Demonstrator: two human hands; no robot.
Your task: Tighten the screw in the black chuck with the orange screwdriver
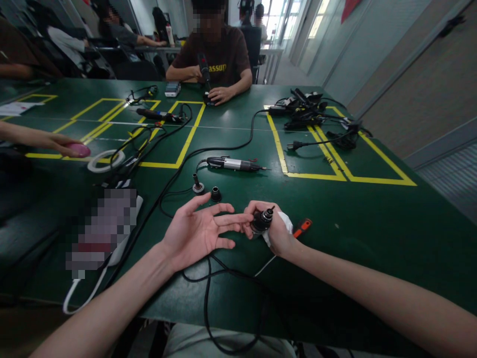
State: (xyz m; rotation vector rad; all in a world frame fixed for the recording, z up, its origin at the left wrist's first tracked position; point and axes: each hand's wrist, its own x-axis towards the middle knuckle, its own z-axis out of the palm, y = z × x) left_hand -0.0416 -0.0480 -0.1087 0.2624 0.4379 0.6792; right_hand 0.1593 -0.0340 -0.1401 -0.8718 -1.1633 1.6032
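My right hand (268, 226) is closed around a black electric screwdriver (262, 220), its narrow metal nose pointing up; most of its body is hidden. White tissue (286, 222) shows between that hand and the table. My left hand (199, 229) is palm up with fingers spread, holding nothing; a fingertip reaches the screwdriver's side, though I cannot tell if it touches. Just beyond the left hand stand a small black cone-shaped cap (215, 194) and a metal part with an upright stem (198, 185). A tool with an orange and black handle (302, 227) lies by my right wrist.
Another electric screwdriver (234, 164) lies ahead, corded. Black cables (208, 293) loop near me. A white roll of tape (106, 161) and a blurred-out object (104, 226) are left. Tangled cords (305, 109) lie far right. A co-worker (214, 59) sits opposite; another person's hand (61, 142) reaches in left.
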